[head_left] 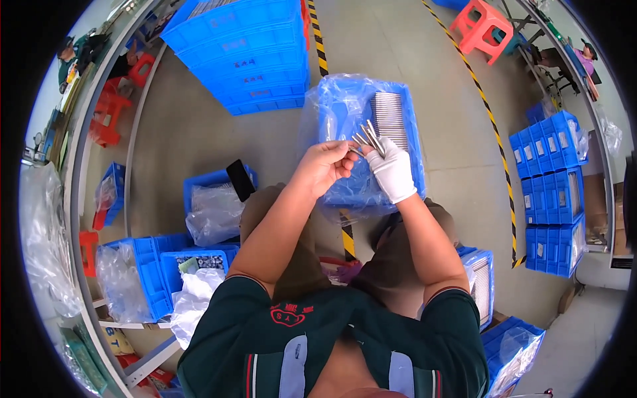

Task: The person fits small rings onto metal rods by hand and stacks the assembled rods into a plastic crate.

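Note:
My bare left hand (pixel 324 166) and my right hand (pixel 393 169), in a white glove, meet over a blue crate (pixel 415 142) lined with clear plastic on the floor in front of my knees. Both hands pinch a small bundle of thin metal rods (pixel 367 138) that fan upward between the fingers. Inside the crate a neat row of the same grey rods (pixel 390 119) stands packed against the far wall. My forearms come up from the lower edge, over my brown trousers.
A stack of blue crates (pixel 249 56) stands ahead left. More blue crates with plastic bags (pixel 215 209) sit at my left and right (pixel 481 278). Stacked crates (pixel 554 192) line the right. Yellow-black floor tape (pixel 494 126) and red stools (pixel 481 26) lie beyond.

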`<state>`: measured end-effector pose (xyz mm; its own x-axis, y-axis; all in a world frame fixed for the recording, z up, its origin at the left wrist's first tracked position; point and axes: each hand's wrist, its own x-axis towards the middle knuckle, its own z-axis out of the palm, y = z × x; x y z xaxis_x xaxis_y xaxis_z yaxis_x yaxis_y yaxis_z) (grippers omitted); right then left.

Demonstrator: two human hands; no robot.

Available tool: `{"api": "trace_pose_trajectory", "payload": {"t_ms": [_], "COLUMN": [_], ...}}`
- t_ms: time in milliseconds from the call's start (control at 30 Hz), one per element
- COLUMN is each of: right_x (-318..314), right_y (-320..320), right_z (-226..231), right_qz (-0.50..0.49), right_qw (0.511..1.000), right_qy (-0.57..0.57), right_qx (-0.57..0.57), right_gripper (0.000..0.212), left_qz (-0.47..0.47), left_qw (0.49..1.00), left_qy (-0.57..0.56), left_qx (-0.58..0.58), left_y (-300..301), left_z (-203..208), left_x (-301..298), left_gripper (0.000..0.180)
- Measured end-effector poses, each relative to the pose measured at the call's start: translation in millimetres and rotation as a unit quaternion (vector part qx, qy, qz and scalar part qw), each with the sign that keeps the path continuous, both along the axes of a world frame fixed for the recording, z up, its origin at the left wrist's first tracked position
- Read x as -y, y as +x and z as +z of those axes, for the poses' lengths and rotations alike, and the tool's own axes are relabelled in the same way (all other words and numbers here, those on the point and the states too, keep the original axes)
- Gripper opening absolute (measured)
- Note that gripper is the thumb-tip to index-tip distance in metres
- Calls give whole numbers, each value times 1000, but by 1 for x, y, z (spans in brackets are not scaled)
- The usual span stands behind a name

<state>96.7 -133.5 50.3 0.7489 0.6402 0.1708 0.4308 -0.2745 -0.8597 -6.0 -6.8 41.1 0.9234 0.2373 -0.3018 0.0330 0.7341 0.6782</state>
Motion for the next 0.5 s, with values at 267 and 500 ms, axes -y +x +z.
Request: {"api": "trace_pose_trajectory", "payload": {"t_ms": [267,500], "right_x": [7,15], "right_y": [0,5], "right_z": [25,33], "right_qz": [33,97], "right_qw": [975,961], "right_qy": [27,58], "right_qx": [-220,-253], "right_gripper": [14,13], "left_qz": [-16,-118], "left_qw": [998,971], "left_qy": [-29,-158], "left_qx": [62,136], "left_y": [-2,-1], "left_z": [0,-6], "left_x": [-3,-6], "left_gripper": [13,10]}}
